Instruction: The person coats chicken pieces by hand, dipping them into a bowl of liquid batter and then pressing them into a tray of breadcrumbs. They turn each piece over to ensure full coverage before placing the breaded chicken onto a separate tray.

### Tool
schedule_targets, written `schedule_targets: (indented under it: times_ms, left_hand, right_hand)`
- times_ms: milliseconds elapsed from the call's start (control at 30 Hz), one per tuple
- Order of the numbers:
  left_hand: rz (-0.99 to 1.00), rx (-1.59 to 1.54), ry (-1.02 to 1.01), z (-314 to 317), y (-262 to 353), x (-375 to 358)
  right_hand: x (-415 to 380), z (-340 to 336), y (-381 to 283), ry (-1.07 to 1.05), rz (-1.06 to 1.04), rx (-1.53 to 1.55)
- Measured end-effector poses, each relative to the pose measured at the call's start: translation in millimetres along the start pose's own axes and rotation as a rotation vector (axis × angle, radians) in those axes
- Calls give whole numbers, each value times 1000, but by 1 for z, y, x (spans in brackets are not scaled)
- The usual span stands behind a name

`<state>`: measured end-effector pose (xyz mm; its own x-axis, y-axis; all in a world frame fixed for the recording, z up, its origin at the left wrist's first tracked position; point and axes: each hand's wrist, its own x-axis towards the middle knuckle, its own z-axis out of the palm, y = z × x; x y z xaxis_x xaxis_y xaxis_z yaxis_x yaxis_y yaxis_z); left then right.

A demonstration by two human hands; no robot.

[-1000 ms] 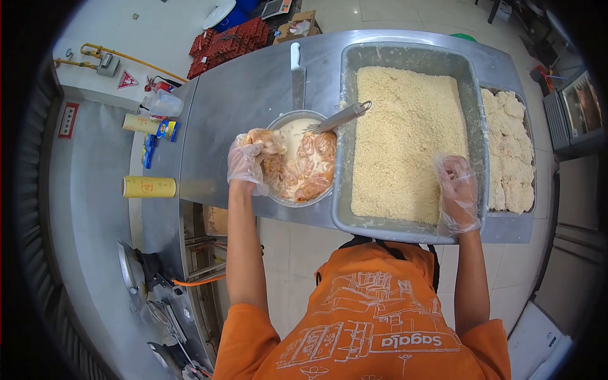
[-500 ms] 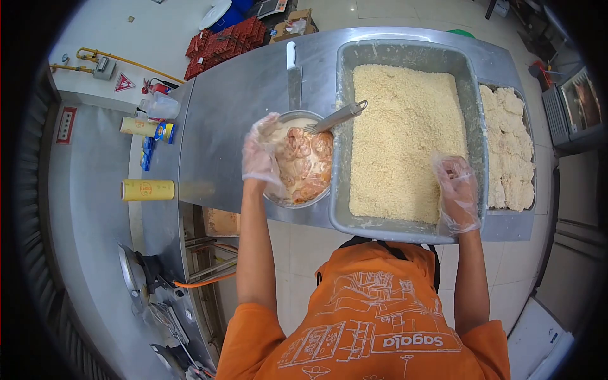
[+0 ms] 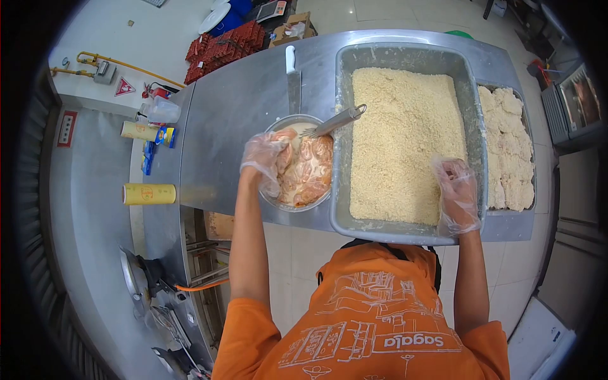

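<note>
My left hand (image 3: 261,158), in a clear plastic glove, is closed on a piece of raw chicken (image 3: 286,152) at the left side of a round metal bowl (image 3: 296,208). More raw chicken (image 3: 315,161) lies in the bowl in a pale, milky batter. A whisk (image 3: 339,121) leans across the bowl's rim, its wires down in the batter and its handle toward the tub. Also gloved, my right hand (image 3: 457,193) is curled shut over the right side of a big grey tub (image 3: 405,232) of breadcrumbs (image 3: 405,139); nothing shows in its fingers.
A tray of crumbed pieces (image 3: 508,149) stands right of the tub. Behind the bowl, a white-handled knife (image 3: 293,79) lies on the steel table (image 3: 221,139). Yellow film rolls (image 3: 149,194) sit at the left; red stacked items (image 3: 225,47) are beyond the table.
My left hand has dipped further into the bowl, and a chicken piece now shows raised at its fingers. The whisk has shifted slightly. My right hand has stayed put.
</note>
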<state>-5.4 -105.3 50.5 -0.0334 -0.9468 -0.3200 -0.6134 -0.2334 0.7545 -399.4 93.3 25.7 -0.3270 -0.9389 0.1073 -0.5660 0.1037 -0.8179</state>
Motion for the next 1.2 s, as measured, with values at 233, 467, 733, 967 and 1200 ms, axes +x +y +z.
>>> schedule_targets:
  times_ms: [233,467,733,967,1200]
  left_hand:
    - [237,95,200,-16,24,-15]
    - [206,-186,75,-16,-3,-5]
    - [269,252,250,0,33,-22]
    - [152,14,27,16,-13,-33]
    - [298,718,145,28,-9,21]
  right_hand:
    - [1,1,1,7,-45,-34]
    - [1,1,-1,-18,45,-32]
    - [1,1,-1,-24,43,-19]
    - [0,-1,0,-17,52,-21]
    - [3,2,-3,-79,54,-58]
